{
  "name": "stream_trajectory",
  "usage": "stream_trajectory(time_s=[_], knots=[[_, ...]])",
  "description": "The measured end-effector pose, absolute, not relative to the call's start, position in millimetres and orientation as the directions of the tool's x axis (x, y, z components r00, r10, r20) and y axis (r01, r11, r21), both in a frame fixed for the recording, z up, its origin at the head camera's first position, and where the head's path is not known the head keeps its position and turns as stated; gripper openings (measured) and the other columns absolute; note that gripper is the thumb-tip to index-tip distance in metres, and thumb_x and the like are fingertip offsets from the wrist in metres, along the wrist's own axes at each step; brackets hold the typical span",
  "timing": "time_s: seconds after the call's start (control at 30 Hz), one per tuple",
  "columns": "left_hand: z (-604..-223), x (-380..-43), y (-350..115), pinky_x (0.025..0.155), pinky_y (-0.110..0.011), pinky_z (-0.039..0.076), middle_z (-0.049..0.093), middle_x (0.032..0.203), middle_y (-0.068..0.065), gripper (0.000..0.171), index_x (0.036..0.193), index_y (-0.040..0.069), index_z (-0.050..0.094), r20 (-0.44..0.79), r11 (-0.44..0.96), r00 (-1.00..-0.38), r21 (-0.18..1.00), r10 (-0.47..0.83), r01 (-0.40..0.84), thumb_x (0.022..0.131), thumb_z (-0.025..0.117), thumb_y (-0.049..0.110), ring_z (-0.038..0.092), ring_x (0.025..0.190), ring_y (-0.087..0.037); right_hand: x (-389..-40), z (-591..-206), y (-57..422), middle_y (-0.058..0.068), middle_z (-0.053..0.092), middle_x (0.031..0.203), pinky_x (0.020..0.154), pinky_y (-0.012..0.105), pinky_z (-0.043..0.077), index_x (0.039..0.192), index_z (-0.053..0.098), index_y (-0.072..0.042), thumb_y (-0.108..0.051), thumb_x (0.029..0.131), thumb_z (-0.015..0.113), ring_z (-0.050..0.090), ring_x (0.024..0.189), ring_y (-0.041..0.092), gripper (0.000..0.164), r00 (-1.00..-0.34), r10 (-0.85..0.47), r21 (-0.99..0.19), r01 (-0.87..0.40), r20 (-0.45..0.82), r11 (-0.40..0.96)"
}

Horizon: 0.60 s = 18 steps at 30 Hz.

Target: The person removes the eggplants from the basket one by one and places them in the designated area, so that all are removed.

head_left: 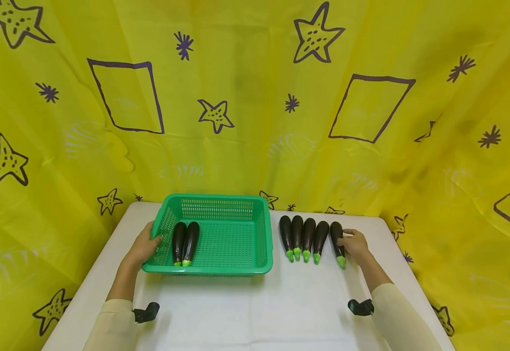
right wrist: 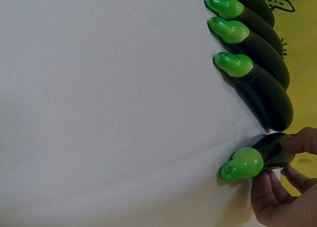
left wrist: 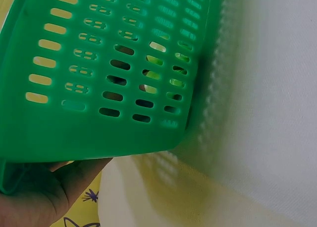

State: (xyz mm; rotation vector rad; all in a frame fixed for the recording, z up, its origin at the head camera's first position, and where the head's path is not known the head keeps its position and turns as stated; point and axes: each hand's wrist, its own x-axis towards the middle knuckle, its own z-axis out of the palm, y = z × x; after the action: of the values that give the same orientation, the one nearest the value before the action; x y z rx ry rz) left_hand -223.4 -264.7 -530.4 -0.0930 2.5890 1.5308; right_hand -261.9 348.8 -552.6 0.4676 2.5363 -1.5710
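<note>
My left hand (head_left: 144, 246) grips the left rim of a green plastic basket (head_left: 263, 234), thumb over the edge; in the left wrist view the hand (left wrist: 44, 195) shows below the slotted basket wall (left wrist: 89, 133). Two dark eggplants (head_left: 178, 243) with green stems lie side by side in the basket's left part. At the right, my right hand (head_left: 354, 243) pinches the rightmost eggplant (head_left: 336, 239) between thumb and fingers. Its green cap (right wrist: 245, 162) points toward the near edge of the table. Several more eggplants (head_left: 309, 236) lie in a row just left of it.
A white cloth (head_left: 246, 312) covers the table. Yellow curtains (head_left: 255, 97) with drawn stars and squares hang behind and at both sides, close to the table's edges. Each wrist wears a small black camera (head_left: 146, 312).
</note>
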Motion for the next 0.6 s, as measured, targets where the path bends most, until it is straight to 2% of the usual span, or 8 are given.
stream_trajectory(time_s=[0.1,0.2,0.3,0.47,0.6], knots=[[-529.6,-223.1,-264.8,0.113,-0.071,0.028,0.028,0.155,-0.044,0.063,0.159,-0.015,0.011,-0.145,0.483,-0.989,0.868,0.013,-0.121,0.106,0.043,-0.002,0.034,0.139,-0.058,-262.8,-553.8,350.1,0.045,0.045,0.144,0.103,0.048,0.052,0.153,0.033,0.017,0.0,0.096,0.061,0.056,0.123,0.047,0.065,-0.944,0.196,-0.848,0.325,-0.265,0.419],[-530.1,-223.4,-264.4,0.113,-0.071,0.029,0.028,0.154,-0.044,0.063,0.159,-0.015,0.012,-0.139,0.482,-0.99,0.869,0.014,-0.115,0.106,0.043,-0.002,0.035,0.138,-0.058,-263.4,-557.1,352.9,0.046,0.044,0.145,0.105,0.05,0.05,0.153,0.032,0.018,-0.002,0.097,0.061,0.055,0.126,0.05,0.066,-0.945,0.199,-0.844,0.322,-0.26,0.428],[-530.1,-223.7,-264.0,0.112,-0.071,0.029,0.029,0.154,-0.044,0.063,0.158,-0.016,0.012,-0.129,0.482,-0.992,0.87,0.015,-0.106,0.105,0.043,-0.002,0.036,0.137,-0.058,-263.3,-560.0,355.0,0.046,0.046,0.144,0.103,0.048,0.052,0.153,0.032,0.018,-0.004,0.097,0.061,0.055,0.126,0.051,0.067,-0.947,0.199,-0.844,0.315,-0.251,0.434],[-529.4,-223.5,-263.9,0.113,-0.071,0.028,0.027,0.155,-0.044,0.064,0.159,-0.016,0.011,-0.137,0.481,-0.99,0.869,0.015,-0.114,0.105,0.043,-0.002,0.034,0.138,-0.058,-261.3,-560.7,354.0,0.044,0.05,0.141,0.092,0.037,0.055,0.151,0.036,0.017,-0.005,0.097,0.063,0.059,0.121,0.048,0.064,-0.95,0.2,-0.844,0.305,-0.239,0.442],[-528.4,-222.7,-263.9,0.114,-0.071,0.027,0.026,0.156,-0.044,0.064,0.159,-0.015,0.009,-0.151,0.481,-0.988,0.867,0.014,-0.125,0.106,0.042,-0.002,0.033,0.139,-0.058,-259.9,-558.2,349.7,0.044,0.05,0.14,0.091,0.037,0.056,0.149,0.04,0.017,-0.004,0.096,0.064,0.061,0.118,0.045,0.062,-0.951,0.201,-0.849,0.301,-0.235,0.434]])
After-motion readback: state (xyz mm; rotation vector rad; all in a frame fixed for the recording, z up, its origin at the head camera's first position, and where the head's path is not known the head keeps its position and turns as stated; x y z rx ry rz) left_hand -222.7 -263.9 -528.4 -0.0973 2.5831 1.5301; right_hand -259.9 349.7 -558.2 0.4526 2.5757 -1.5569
